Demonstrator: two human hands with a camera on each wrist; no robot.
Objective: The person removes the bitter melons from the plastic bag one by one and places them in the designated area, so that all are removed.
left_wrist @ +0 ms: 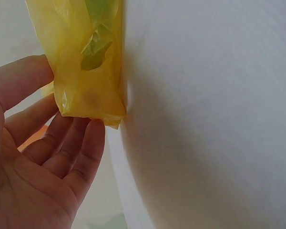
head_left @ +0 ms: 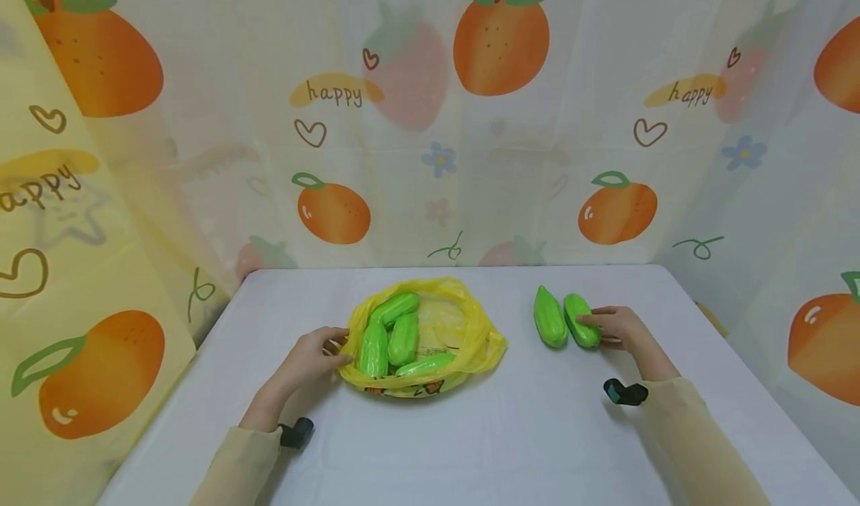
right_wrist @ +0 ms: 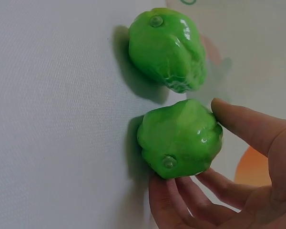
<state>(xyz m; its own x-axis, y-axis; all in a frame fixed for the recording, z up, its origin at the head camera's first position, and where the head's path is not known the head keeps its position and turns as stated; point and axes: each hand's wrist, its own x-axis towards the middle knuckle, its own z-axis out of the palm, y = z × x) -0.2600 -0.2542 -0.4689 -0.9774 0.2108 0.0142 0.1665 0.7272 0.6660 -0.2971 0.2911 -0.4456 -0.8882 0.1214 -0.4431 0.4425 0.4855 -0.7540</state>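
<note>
**Your right hand (head_left: 621,325) grips a green vegetable (head_left: 579,319); your left hand (head_left: 310,358) touches a yellow bag (head_left: 480,353)**

Nearest you, a smooth white desk (head_left: 470,454) runs out to a hanging cloth (head_left: 571,155), pale and printed with oranges, hearts and "happy".

Your forearms reach forward from cream sleeves (head_left: 699,439), a black device (head_left: 295,433) at your left wrist and another at your right. Your left fingers are loosely bent and spread from the thumb, resting against the bag's near left side. Your right fingers and thumb hold the vegetable from opposite sides, on the desk's right half.

The bag is thin, crinkled, translucent plastic, its mouth wide; four similar vegetables (head_left: 404,338) lie inside. The one you hold is glossy, plump and ridged, with a small stub at its end. A second green vegetable (head_left: 551,318), tapering at its far tip, lies just left of it.
</note>
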